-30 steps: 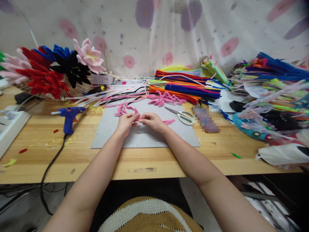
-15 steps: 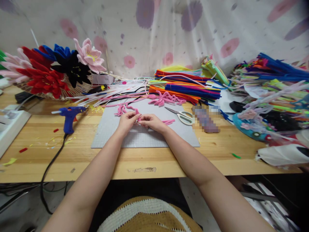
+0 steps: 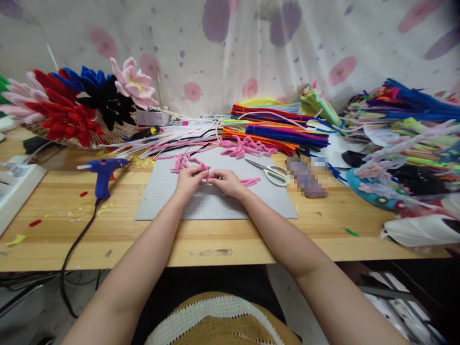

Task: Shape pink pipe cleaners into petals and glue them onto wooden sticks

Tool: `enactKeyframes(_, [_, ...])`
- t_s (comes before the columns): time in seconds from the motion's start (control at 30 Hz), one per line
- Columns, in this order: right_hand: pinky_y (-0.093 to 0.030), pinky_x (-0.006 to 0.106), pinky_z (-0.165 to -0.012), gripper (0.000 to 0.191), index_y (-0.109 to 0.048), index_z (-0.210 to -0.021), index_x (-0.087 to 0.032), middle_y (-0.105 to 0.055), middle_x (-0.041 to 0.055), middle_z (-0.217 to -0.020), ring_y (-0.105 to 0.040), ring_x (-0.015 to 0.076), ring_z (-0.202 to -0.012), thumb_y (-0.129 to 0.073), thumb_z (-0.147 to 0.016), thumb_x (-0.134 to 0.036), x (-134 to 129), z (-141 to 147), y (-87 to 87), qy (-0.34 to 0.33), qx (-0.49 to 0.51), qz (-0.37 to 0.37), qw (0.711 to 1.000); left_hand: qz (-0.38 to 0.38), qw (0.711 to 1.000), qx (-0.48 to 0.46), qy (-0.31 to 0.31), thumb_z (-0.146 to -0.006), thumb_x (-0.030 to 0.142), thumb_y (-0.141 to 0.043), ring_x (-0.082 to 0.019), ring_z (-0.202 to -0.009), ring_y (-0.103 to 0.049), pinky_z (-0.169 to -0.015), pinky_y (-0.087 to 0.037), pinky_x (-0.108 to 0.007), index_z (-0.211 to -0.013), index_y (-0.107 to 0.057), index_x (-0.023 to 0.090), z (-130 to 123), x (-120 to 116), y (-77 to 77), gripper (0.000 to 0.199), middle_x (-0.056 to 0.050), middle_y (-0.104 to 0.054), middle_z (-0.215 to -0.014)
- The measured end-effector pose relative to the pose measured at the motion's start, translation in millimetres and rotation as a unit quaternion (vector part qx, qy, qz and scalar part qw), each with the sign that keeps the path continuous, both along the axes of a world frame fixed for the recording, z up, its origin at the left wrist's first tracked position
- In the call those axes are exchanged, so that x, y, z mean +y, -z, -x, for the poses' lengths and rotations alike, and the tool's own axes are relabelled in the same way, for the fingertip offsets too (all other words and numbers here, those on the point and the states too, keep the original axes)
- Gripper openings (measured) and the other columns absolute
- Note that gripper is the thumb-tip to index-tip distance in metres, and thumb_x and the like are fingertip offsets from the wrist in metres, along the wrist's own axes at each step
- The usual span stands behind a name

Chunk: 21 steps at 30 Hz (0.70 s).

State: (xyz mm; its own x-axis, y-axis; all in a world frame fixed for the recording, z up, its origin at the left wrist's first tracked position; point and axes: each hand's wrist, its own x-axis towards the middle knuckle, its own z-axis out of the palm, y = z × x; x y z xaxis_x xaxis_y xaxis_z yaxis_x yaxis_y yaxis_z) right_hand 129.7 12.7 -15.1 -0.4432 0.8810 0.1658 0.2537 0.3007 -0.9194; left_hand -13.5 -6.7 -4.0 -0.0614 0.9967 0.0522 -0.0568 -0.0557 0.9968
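Note:
Over a grey cutting mat point(image 3: 201, 206), both hands meet around a pink pipe cleaner point(image 3: 204, 167). My left hand point(image 3: 189, 182) pinches it between thumb and fingers. My right hand point(image 3: 227, 183) is closed too, its fingertips at the lower end of the same pink piece, which they partly cover. Just behind the left hand lies a clump of bent pink pipe cleaners point(image 3: 178, 164). Straight pink pieces point(image 3: 250, 181) stick out to the right of my right hand. A larger pile of shaped pink pipe cleaners point(image 3: 244, 146) rests at the mat's back edge.
Scissors point(image 3: 273, 175) lie at the mat's right, beside a blurred-out object point(image 3: 307, 177). A blue glue gun point(image 3: 103, 175) with a black cord stands left. Pipe cleaner bundles point(image 3: 287, 136) line the back; fuzzy flowers point(image 3: 72, 120) fill the back left. A white power strip point(image 3: 17, 187) sits far left.
The fingers have shifted slightly, and more of the pink pipe cleaner shows above the left fingertips. My right hand has moved a little. Everything else stays put.

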Motion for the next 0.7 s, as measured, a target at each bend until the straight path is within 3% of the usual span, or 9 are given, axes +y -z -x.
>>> enactKeyframes(0.2, [-0.037, 0.025, -0.064, 0.013, -0.062, -0.067, -0.017, -0.06, 0.0011, -0.068, -0.049, 0.0118, -0.063, -0.056, -0.074, -0.027, -8, 3, -3.7, 0.027, -0.009, -0.113, 0.993, 0.036, 0.998, -0.056, 0.009, -0.053, 0.034, -0.072, -0.01, -0.053, -0.053, -0.052, -0.048, -0.024, -0.072, -0.065, 0.014, -1, -1, -4.5, 0.029, 0.002, -0.057, -0.058])
enactKeyframes(0.43, [-0.037, 0.028, -0.07, 0.016, -0.059, -0.067, -0.019, -0.059, 0.0049, -0.069, -0.05, 0.0154, -0.07, -0.051, -0.08, -0.023, -15, 7, -8.3, 0.076, -0.083, -0.282, 0.953, 0.056, 0.99, -0.125, 0.028, -0.052, 0.034, -0.073, -0.008, -0.057, -0.052, -0.053, -0.048, -0.022, -0.075, -0.062, 0.014, -4, -1, -4.7, 0.032, 0.003, -0.055, -0.061])
enactKeyframes(0.57, [-0.036, 0.029, -0.071, 0.017, -0.059, -0.068, -0.019, -0.059, 0.0057, -0.071, -0.05, 0.0165, -0.073, -0.049, -0.081, -0.023, -14, 7, -7.3, 0.059, -0.116, -0.294, 0.947, 0.057, 0.991, -0.122, 0.018, -0.052, 0.034, -0.073, -0.008, -0.055, -0.051, -0.053, -0.047, -0.022, -0.076, -0.062, 0.015, -5, -1, -3.7, 0.033, 0.003, -0.054, -0.061])
enactKeyframes(0.7, [-0.037, 0.028, -0.071, 0.013, -0.058, -0.069, -0.018, -0.059, 0.0043, -0.072, -0.05, 0.0149, -0.072, -0.052, -0.079, -0.024, -9, 4, -6.0, 0.047, -0.066, -0.227, 0.971, 0.047, 0.991, -0.123, 0.022, -0.056, 0.035, -0.072, -0.008, -0.059, -0.053, -0.057, -0.049, -0.024, -0.077, -0.062, 0.016, -2, -1, -2.5, 0.03, 0.002, -0.056, -0.066])
